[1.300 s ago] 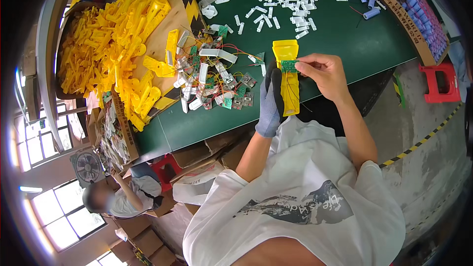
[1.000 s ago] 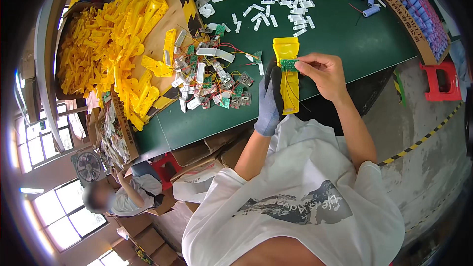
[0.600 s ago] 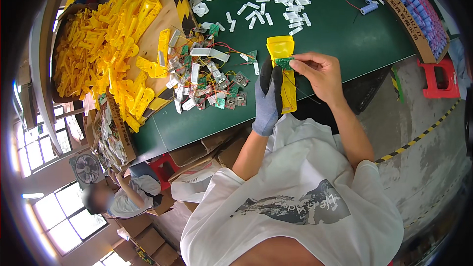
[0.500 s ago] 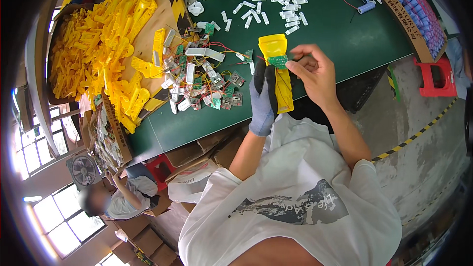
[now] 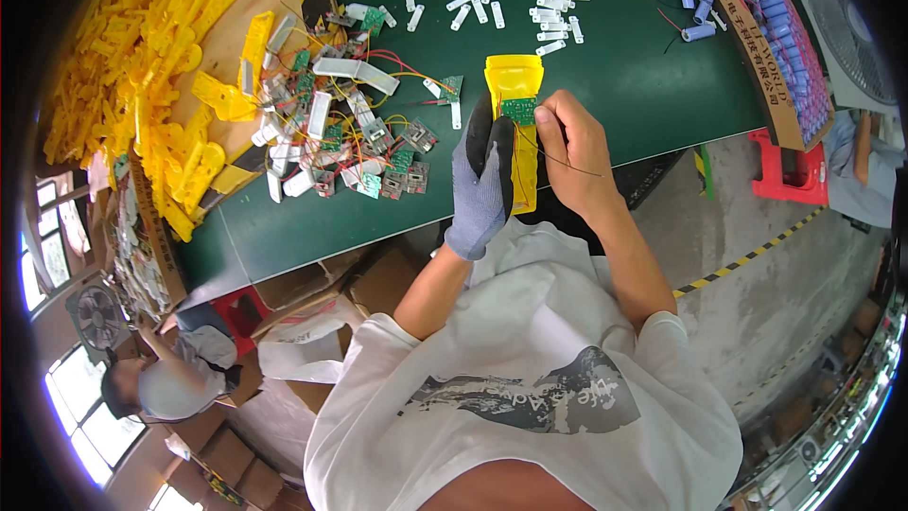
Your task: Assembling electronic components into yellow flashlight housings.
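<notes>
The gloved left hand (image 5: 480,185) hides much of the yellow plastic casing (image 5: 516,128), its grip closed around it. The bare right hand (image 5: 571,153) pinches a small green circuit board (image 5: 517,110) on the casing, above the green surface (image 5: 624,76).

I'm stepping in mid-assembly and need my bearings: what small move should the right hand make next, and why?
Probably press the small green circuit board down flat into the long yellow plastic housing. The bare right hand pinches the board at the housing's wide upper end, the grey-gloved left hand grips the housing from the side, and thin wires trail loose, so the board looks not yet seated.
</notes>
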The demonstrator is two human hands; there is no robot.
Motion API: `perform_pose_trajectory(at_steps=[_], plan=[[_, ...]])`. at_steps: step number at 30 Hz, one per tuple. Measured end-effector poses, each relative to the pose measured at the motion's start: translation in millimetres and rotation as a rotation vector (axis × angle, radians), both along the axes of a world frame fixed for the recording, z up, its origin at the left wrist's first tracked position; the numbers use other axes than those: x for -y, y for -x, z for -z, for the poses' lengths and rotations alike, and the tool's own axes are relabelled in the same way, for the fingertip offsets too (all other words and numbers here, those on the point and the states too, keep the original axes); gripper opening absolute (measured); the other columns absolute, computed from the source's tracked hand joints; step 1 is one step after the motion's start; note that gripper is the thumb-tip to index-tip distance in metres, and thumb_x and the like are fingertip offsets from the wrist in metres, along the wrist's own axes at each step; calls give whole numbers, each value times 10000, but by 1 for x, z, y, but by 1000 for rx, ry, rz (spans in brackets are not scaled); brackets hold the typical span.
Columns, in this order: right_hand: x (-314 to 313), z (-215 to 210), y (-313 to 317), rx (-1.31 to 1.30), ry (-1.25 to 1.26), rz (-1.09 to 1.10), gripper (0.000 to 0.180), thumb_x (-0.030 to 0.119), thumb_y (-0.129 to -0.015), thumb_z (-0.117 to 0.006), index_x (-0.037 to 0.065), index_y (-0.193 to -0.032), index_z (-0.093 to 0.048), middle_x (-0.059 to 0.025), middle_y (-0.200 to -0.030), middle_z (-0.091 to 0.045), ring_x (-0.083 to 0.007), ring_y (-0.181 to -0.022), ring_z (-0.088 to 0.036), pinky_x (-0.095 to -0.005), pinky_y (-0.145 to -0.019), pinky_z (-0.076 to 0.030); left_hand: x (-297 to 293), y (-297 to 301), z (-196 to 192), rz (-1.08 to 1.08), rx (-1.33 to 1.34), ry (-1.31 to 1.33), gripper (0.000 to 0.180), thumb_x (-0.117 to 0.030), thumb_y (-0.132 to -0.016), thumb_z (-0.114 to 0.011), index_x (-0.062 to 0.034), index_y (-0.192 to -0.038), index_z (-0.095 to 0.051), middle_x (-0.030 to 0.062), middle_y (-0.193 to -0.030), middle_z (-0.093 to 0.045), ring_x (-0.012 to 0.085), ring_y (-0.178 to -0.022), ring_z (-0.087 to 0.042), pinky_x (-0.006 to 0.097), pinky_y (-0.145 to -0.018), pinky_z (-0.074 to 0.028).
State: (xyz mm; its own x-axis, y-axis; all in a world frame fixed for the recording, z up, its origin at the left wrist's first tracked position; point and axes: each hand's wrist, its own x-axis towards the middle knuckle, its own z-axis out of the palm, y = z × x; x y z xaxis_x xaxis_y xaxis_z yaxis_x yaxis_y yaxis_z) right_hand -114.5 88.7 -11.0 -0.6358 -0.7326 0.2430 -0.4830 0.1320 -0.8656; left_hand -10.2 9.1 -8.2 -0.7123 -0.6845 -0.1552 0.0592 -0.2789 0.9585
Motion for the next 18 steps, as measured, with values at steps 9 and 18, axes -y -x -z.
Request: perform_pose_trajectory(at_steps=[9,18], plan=[[7,2,-8,83,21,4,230,158,-1010,-483,11,-833,-477,-104,-692,-458,-220,-578,-433,-336,-555,-376,-1,-1,1,-40,-138,-100,393,-138,-1009,-426,12,-1372,-404,87,-1154,-538,125,-1026,-508,276,-907,-422],[3,-53,36,92,40,-139,71,102,-865,-678,35,-864,-656,-1,-730,-578,-68,-647,-501,-218,-560,-372,-5,2,-5,-49,-224,-272,383,-198,-1033,-374,-13,-1367,-394,72,-1131,-534,114,-977,-505,276,-874,-431]])
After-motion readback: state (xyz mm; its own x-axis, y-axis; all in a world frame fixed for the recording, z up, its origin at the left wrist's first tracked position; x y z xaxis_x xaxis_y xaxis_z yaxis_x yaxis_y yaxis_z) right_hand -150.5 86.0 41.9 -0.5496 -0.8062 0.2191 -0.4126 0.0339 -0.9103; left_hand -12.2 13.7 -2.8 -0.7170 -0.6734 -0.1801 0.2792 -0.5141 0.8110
